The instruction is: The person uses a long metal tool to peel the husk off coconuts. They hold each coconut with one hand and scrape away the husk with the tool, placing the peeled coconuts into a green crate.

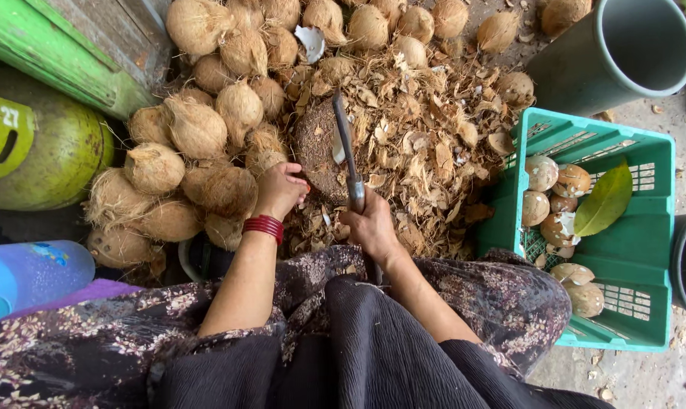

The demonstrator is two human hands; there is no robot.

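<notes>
1. One brown coconut [316, 148], rough and half peeled, sits on the ground among dry husk scraps [426, 144], just in front of the knees.
2. The left hand [281, 189] rests on its near side, fingers curled against it.
3. The right hand [371, 226] has its fingers closed around the knife [346, 155], blade lying over the coconut.
4. A green gas cylinder [51, 155] at far left carries a yellow-green label.
5. The green crate [638, 250] at right holds peeled coconuts and a leaf.

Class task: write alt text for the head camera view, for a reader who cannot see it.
The right hand grips a knife over a husked coconut that the left hand steadies. Piled coconuts lie left; a green crate right.
</notes>
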